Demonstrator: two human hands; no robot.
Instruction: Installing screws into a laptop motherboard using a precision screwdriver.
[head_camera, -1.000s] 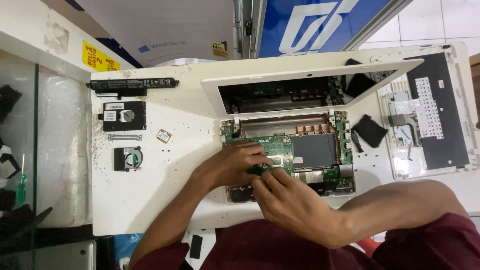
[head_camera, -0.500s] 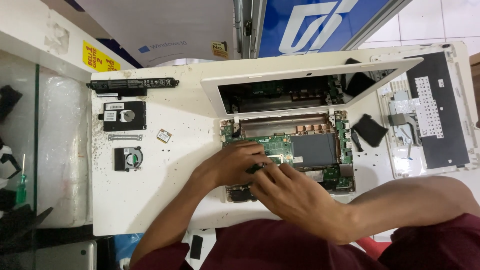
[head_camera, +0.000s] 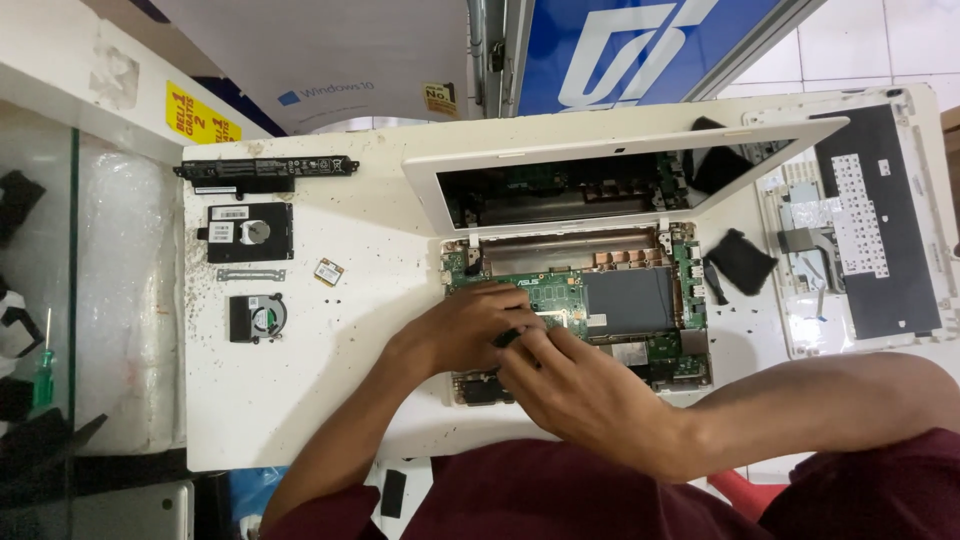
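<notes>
Both hands on opened laptop, frame centre.
Left hand and right hand meet over the green motherboard, fingers pressed together around a small dark part; exact grip cannot be told.

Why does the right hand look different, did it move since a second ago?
Yes, slightly. The right hand slid left toward the left hand, judged against the grey rectangular shield on the green circuit board.
</notes>
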